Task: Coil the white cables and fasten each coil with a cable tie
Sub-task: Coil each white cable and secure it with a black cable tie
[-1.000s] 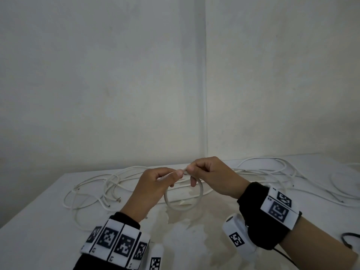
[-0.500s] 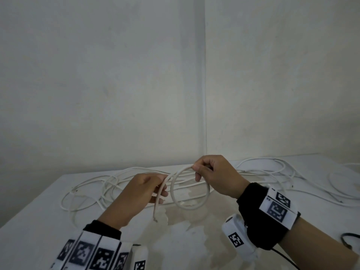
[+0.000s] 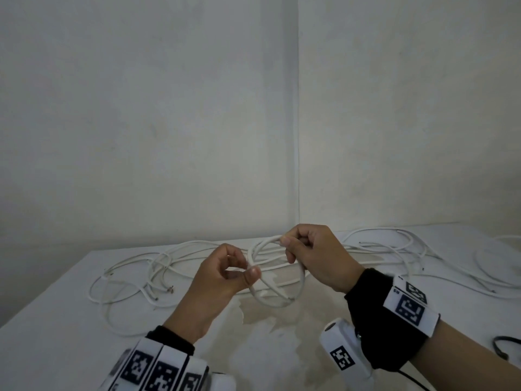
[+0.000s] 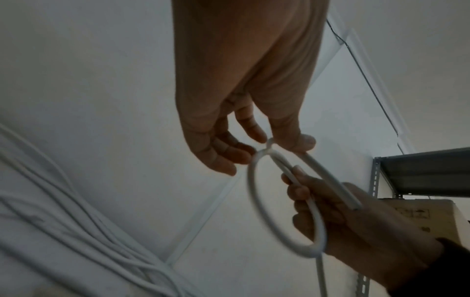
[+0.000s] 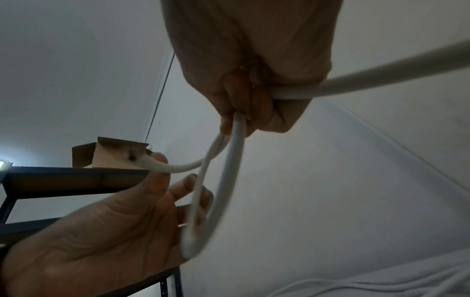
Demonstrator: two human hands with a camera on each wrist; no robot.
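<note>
A small coil of white cable (image 3: 267, 302) hangs in the air above the table (image 3: 56, 320). My right hand (image 3: 290, 246) grips the coil's top, fingers curled round its turns. My left hand (image 3: 251, 268) pinches a strand on the coil's left side between thumb and forefinger. The left wrist view shows the left hand (image 4: 271, 143) pinching where the strands cross, the loop (image 4: 250, 191) below it, and the right hand (image 4: 356, 221) round its far side. In the right wrist view the right hand (image 5: 249, 100) clasps the cable (image 5: 229, 170). No cable tie is visible.
Loose white cables (image 3: 158, 266) sprawl across the back of the table, and more cables (image 3: 394, 244) lie to the right. A black cable (image 3: 504, 345) lies at the right edge. Two walls meet behind the table. Metal shelving (image 4: 419, 172) and a cardboard box (image 5: 101, 154) stand further off.
The left hand drew back from the loop's top with the free end, then came up again and now pinches the coil's left side. The coil has gained a turn.
</note>
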